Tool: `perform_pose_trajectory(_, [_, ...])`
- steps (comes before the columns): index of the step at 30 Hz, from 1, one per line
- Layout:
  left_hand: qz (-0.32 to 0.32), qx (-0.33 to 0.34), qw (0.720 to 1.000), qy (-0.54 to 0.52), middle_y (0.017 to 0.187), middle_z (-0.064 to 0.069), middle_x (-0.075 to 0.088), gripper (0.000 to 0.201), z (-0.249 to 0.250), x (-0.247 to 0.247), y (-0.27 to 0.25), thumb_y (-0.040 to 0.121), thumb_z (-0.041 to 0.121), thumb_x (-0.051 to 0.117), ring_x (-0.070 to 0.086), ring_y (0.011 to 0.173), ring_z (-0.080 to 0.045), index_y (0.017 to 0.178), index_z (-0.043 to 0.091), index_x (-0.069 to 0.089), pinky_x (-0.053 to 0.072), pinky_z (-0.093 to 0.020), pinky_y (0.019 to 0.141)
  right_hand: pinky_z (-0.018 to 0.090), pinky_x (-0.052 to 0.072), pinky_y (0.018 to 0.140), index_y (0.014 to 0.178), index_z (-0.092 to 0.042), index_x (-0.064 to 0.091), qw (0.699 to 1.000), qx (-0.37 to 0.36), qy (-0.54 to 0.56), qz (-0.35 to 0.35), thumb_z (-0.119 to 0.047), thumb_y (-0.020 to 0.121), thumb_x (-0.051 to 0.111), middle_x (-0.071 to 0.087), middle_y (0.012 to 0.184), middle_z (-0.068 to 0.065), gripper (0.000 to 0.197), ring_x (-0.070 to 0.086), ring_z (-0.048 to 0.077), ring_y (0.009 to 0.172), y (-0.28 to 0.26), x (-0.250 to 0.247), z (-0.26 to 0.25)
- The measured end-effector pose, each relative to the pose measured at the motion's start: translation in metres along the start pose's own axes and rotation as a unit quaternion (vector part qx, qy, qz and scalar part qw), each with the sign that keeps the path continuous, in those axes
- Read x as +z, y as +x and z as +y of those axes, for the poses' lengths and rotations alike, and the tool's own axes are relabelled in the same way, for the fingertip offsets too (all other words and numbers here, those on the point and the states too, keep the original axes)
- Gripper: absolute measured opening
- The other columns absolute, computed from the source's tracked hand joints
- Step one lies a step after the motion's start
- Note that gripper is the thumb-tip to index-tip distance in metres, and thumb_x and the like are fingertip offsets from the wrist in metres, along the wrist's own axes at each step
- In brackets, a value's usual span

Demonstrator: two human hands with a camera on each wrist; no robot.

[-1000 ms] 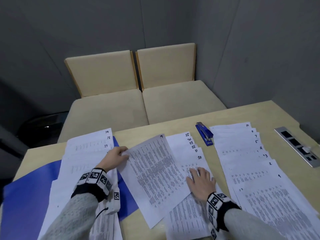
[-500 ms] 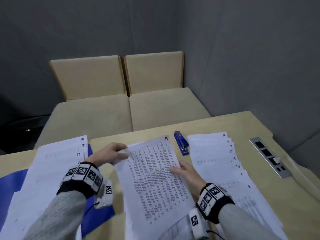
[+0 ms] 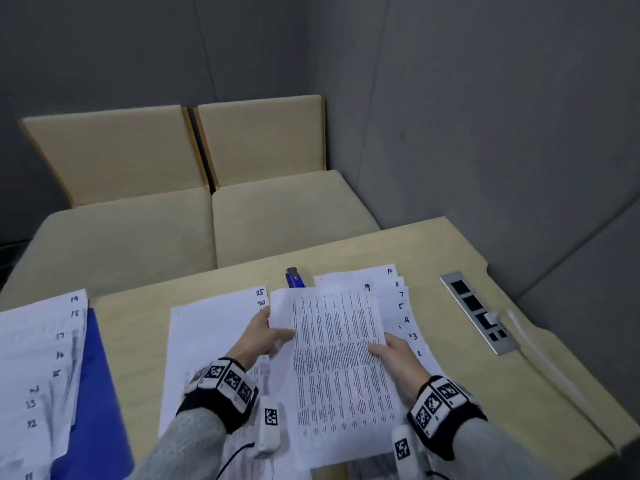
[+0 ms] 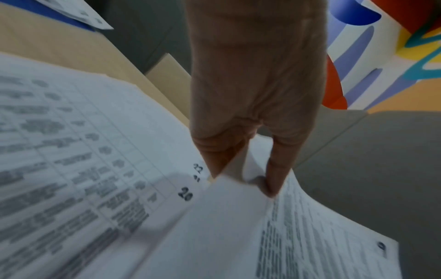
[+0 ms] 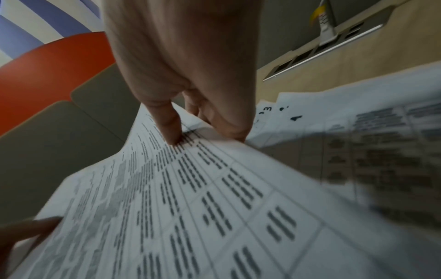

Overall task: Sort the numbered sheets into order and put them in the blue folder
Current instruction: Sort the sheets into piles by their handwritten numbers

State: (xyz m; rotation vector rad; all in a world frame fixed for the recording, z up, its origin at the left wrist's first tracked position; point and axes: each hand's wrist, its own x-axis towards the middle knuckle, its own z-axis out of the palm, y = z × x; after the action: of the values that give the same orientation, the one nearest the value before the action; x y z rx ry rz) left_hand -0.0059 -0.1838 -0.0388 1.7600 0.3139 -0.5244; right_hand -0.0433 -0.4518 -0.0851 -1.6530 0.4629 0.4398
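Note:
Sheet 9 [image 3: 337,355] is held just above the table between both hands. My left hand [image 3: 268,336] pinches its left edge, thumb on top. My right hand [image 3: 386,348] pinches its right edge. The sheet hangs over the left part of a fanned pile numbered 10 down to 2 [image 3: 401,306]. A pile topped 25 [image 3: 211,337] lies under my left hand; the left wrist view shows its numbers 20 to 22 [image 4: 188,190]. At the far left a fan numbered 19 down to 12 [image 3: 38,358] lies on the open blue folder [image 3: 91,393].
A blue stapler [image 3: 294,278] lies at the table's far edge, partly hidden behind sheet 9. A metal socket strip [image 3: 479,311] with a white cable is set into the table at right. Two beige padded seats [image 3: 207,216] stand beyond the table.
Sheet 9 has been lifted off the middle pile and carried right, over the low-numbered fan. My right hand left the middle pile and took the sheet's right edge.

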Motion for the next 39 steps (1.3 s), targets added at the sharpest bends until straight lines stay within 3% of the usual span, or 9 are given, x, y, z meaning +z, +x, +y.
perform_pose_trajectory(4, [0.08,0.062,0.989,0.111,0.106,-0.006,0.062,0.041,0.001,0.024,0.01,0.084,0.004,0.063,0.06,0.088,-0.022,0.122,0.012,0.047,0.049,-0.033,0.081,0.031,0.05,0.064,0.108,-0.009,0.058,0.99,-0.029,-0.045,0.128,-0.019,0.089,0.059,0.064,0.103,0.009,0.022,0.059,0.021,0.077,0.039,-0.043,-0.02])
perform_pose_trajectory(7, [0.109,0.096,0.973,0.176,0.094,-0.007,0.058,0.037,0.006,0.031,0.013,0.088,0.006,0.056,0.053,0.081,-0.022,0.12,0.018,0.044,0.041,-0.03,0.069,0.031,0.048,0.086,0.122,-0.01,0.055,0.957,-0.038,-0.135,0.254,-0.009,0.089,0.048,0.057,0.124,0.011,0.034,0.057,0.026,0.103,0.081,-0.08,-0.044])
perform_pose_trajectory(12, [0.138,0.112,0.961,0.21,0.063,-0.001,0.043,0.026,0.007,0.034,0.023,0.089,0.007,0.054,0.04,0.057,-0.013,0.114,0.012,0.046,0.031,-0.028,0.053,0.034,0.037,0.104,0.133,-0.008,0.05,0.963,-0.014,-0.185,0.196,-0.013,0.09,0.051,0.053,0.136,0.011,0.043,0.05,0.029,0.124,0.129,-0.093,-0.05])
perform_pose_trajectory(18, [0.156,0.133,0.962,0.183,0.061,-0.001,0.041,0.023,0.007,0.025,0.028,0.089,0.009,0.058,0.038,0.054,-0.013,0.086,0.022,0.04,0.031,-0.03,0.053,0.027,0.046,0.081,0.096,-0.01,0.068,0.971,-0.026,-0.119,0.204,-0.01,0.078,0.066,0.07,0.102,0.009,0.018,0.062,0.023,0.09,0.142,-0.087,-0.043])
perform_pose_trajectory(21, [0.163,0.152,0.96,0.168,0.067,-0.002,0.045,0.016,0.013,0.014,0.028,0.089,0.011,0.059,0.042,0.058,-0.016,0.095,0.012,0.044,0.037,-0.032,0.057,0.029,0.047,0.08,0.087,-0.012,0.066,0.974,-0.044,-0.112,0.193,-0.01,0.079,0.066,0.069,0.091,0.006,0.008,0.064,0.026,0.09,0.138,-0.088,-0.04])
perform_pose_trajectory(25, [0.228,0.237,0.942,0.067,0.094,0.0,0.061,0.027,0.044,-0.006,0.03,0.088,0.007,0.056,0.06,0.081,-0.019,0.109,0.022,0.048,0.05,-0.038,0.072,0.036,0.049,0.082,0.075,-0.018,0.056,0.985,-0.079,-0.053,0.146,-0.001,0.083,0.061,0.064,0.083,0.003,0.02,0.061,0.025,0.086,0.12,-0.093,-0.039])
perform_pose_trajectory(28, [0.274,0.305,0.912,-0.007,0.097,0.005,0.056,0.027,0.08,-0.023,0.034,0.094,0.004,0.051,0.057,0.084,-0.01,0.103,0.029,0.046,0.05,-0.03,0.073,0.024,0.045,0.07,0.079,-0.015,0.054,0.988,-0.097,-0.001,0.122,0.005,0.085,0.057,0.064,0.084,0.005,0.021,0.058,0.018,0.078,0.1,-0.097,-0.041])
perform_pose_trajectory(33, [0.348,0.359,0.861,-0.093,0.089,0.01,0.05,0.021,0.122,-0.04,0.053,0.093,0.005,0.049,0.051,0.073,0.001,0.108,0.016,0.039,0.048,-0.019,0.067,0.027,0.043,0.067,0.074,-0.012,0.053,0.982,-0.086,0.112,0.124,0.013,0.082,0.052,0.057,0.074,0.005,0.026,0.053,0.019,0.072,0.082,-0.106,-0.041])
perform_pose_trajectory(39, [0.302,0.306,0.888,-0.163,0.096,0.004,0.058,0.026,0.126,-0.023,0.084,0.088,0.006,0.052,0.06,0.084,-0.01,0.103,0.026,0.045,0.054,-0.03,0.078,0.029,0.039,0.062,0.07,-0.013,0.047,0.965,-0.051,0.229,0.119,0.014,0.08,0.043,0.049,0.071,0.006,0.029,0.049,0.02,0.067,0.065,-0.119,-0.044])
